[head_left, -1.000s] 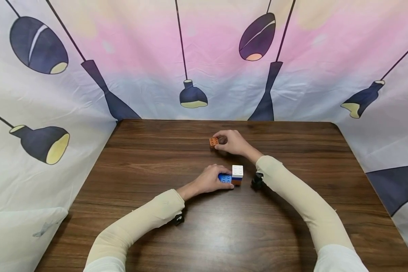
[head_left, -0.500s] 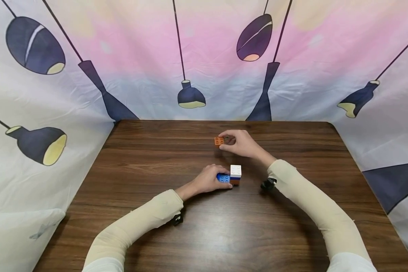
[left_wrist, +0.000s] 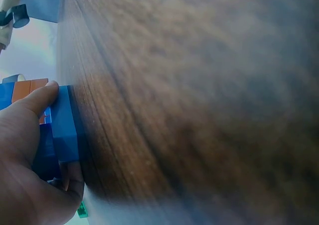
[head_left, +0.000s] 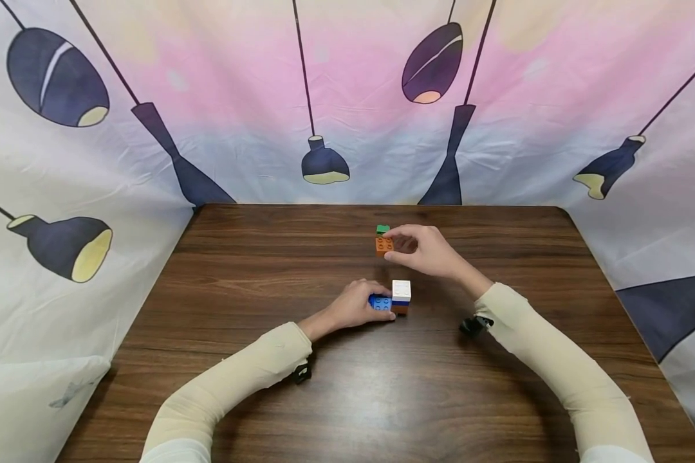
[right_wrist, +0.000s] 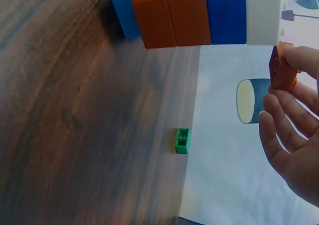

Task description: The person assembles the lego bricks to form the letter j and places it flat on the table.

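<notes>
My left hand grips the blue bricks low on the table, thumb on the near side. In the left wrist view, a blue brick sits between thumb and fingers. Attached to them stands a column of orange bricks, a dark blue brick and a white brick on top. My right hand pinches a loose orange brick between thumb and fingertips, held in the air beyond the column. The right wrist view shows this orange brick apart from the white one.
A small green brick lies farther back on the wooden table; its hollow side faces the right wrist camera. A patterned cloth hangs behind the table's far edge.
My right hand has moved right and slightly nearer with the orange brick. The green brick has come into sight behind it. My left hand keeps its hold on the blue bricks.
</notes>
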The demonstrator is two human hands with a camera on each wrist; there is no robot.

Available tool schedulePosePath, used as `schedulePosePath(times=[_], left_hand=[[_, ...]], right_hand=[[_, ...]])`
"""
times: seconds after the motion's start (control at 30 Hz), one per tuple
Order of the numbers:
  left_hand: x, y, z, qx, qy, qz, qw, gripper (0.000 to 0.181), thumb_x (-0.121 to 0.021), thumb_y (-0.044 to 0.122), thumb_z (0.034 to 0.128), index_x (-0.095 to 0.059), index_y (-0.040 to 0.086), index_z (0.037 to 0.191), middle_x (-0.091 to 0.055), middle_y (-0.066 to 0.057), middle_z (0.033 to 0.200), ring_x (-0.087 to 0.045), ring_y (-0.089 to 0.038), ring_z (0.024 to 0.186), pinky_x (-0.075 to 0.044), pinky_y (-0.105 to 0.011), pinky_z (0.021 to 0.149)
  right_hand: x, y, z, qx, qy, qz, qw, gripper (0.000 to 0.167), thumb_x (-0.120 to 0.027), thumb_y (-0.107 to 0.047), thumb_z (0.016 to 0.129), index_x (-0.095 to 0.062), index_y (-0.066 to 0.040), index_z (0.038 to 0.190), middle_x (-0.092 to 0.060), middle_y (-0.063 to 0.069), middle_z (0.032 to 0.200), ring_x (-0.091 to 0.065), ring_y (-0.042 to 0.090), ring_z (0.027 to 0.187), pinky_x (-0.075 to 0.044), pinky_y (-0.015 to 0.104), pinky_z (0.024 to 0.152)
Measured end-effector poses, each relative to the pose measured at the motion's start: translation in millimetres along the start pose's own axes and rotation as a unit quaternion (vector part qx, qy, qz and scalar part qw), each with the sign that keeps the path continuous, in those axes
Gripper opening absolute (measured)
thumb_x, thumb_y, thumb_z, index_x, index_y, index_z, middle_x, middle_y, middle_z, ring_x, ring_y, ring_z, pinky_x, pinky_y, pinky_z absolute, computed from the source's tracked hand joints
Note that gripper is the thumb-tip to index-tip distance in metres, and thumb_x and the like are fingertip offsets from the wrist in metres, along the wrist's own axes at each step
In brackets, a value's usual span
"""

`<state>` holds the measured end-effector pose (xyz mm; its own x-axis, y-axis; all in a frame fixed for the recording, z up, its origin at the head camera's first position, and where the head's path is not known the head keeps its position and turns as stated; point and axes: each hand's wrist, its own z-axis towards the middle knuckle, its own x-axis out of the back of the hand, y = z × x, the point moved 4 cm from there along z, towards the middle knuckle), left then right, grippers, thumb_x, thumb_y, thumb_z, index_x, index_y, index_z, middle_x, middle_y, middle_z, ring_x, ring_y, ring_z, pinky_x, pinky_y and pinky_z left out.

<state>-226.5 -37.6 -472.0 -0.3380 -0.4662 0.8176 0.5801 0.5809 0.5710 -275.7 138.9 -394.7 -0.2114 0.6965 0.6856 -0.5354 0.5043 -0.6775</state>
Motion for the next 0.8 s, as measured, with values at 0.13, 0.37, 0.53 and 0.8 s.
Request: schedulePosePath(times=[0.13,0.37,0.53,0.8], left_hand=[[-0.1,0.0,0.4,0.001,0.0,0.002,1.0,0.046,-0.081,0.039,0.0871,-0.074,0.008,0.121,-0.075,-0.002,0.113,-0.061,-0.013,0.091,-0.045,-0.033,0.079],[0.1,-0.3,0.9,0.002,-0.002,0.006,1.0,0.045,-0.081,0.04,0.0873,-0.075,0.009,0.119,-0.074,-0.002,0.111,-0.059,-0.013,0.088,-0.044,-0.031,0.076],[0.8,-0.1,0.5,-0.004,0.001,0.007,1.0,0.044,-0.081,0.039,0.0874,-0.075,0.009,0.119,-0.075,-0.002,0.112,-0.061,-0.013,0.091,-0.045,-0.031,0.077],[0.0,-1.2,0.6,-0.009,0.004,0.008,0.9999,0.044,-0.081,0.039,0.0871,-0.075,0.008,0.117,-0.075,-0.002,0.109,-0.06,-0.012,0.089,-0.045,-0.03,0.076]], right_hand=[[2.2,-4.9,-7.9,0.01,0.004,-0.004,0.9999,0.042,-0.079,-0.031,0.092,-0.07,-0.012,0.129,-0.073,0.003,0.107,-0.068,0.016,0.092,-0.057,0.036,0.076],[6.5,-14.7,-19.6,0.03,0.016,-0.016,0.9993,0.04,-0.079,-0.03,0.091,-0.071,-0.014,0.127,-0.072,0.0,0.11,-0.067,0.015,0.094,-0.056,0.035,0.077],[7.9,-18.9,-27.3,0.032,0.026,-0.027,0.9988,0.039,-0.08,-0.03,0.09,-0.072,-0.015,0.125,-0.071,-0.002,0.11,-0.065,0.014,0.095,-0.054,0.036,0.078],[7.9,-23.0,-38.9,0.025,0.029,-0.019,0.9991,0.039,-0.081,-0.029,0.089,-0.073,-0.015,0.125,-0.071,-0.003,0.109,-0.066,0.012,0.096,-0.055,0.036,0.08]])
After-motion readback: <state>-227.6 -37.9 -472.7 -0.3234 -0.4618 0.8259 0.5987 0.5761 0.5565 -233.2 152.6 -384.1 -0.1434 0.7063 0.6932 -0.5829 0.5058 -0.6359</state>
